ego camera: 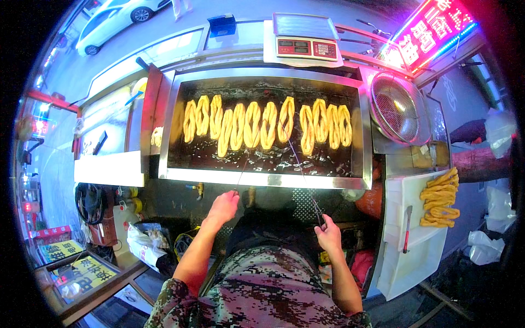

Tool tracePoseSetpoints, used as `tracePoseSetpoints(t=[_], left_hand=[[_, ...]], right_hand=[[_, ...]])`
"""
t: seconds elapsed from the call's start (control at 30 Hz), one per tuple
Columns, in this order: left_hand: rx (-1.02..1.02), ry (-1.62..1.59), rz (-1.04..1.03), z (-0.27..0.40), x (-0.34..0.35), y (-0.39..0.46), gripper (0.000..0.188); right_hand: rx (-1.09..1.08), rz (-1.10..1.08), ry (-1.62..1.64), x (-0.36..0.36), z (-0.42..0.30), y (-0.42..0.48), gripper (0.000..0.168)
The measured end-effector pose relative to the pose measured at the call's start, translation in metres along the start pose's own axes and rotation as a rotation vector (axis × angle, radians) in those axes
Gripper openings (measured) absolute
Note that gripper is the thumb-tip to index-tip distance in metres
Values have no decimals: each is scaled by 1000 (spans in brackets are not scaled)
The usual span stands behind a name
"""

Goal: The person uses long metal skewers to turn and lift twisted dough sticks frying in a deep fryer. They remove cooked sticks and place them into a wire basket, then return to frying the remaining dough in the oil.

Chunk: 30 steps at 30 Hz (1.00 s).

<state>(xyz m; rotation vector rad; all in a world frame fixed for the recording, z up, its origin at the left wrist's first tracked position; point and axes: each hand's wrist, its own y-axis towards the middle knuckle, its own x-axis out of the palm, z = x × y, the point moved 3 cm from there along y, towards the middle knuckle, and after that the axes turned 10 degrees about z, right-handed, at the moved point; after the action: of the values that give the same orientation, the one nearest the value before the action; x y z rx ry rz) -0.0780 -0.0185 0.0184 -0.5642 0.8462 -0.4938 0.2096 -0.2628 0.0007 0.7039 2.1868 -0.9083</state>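
A row of yellow looped dough pieces point(253, 125) floats in dark oil inside a rectangular steel fryer point(266, 180). My left hand point(224, 206), just below the fryer's near rim, is closed on a thin metal rod whose far part reaches over the oil. Farther right, my right hand point(328, 233) grips the handle of a pair of thin metal tongs or rods point(296, 155). Its far end lies at a dough loop point(287, 119) right of the row's middle. Whether the left rod touches the dough is hard to tell.
Fried dough loops point(439, 199) are piled by a white plastic tray point(393, 209) at right, with a red-handled tool point(407, 229) on it. A wire strainer basket point(396, 108) stands right of the fryer, a digital scale point(305, 48) beyond it, and a white-topped worktable point(108, 168) at left.
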Motion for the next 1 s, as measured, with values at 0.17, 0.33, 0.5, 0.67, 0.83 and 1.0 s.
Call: tracePoseSetpoints(t=[0.17, 0.33, 0.5, 0.67, 0.83, 1.0], left_hand=[[-217, -588, -308, -8, -2, -4, 34], [-236, -626, -259, -19, -20, -8, 32], [-23, -82, 22, -25, -34, -12, 34], [-149, -373, -172, -37, -30, -3, 36], [-300, -963, -378, -40, -55, -14, 35], [-214, -281, -36, -54, -76, -22, 34]], right_hand=[[18, -9, -23, -4, 0, -2, 57], [6, -12, 25, -5, -8, -4, 59], [-24, -53, -9, 4, -18, -6, 60], [-12, -81, -27, 12, -26, -8, 61], [-26, -85, -44, 11, -29, -10, 61], [-49, -70, 4, 24, -34, -11, 58]])
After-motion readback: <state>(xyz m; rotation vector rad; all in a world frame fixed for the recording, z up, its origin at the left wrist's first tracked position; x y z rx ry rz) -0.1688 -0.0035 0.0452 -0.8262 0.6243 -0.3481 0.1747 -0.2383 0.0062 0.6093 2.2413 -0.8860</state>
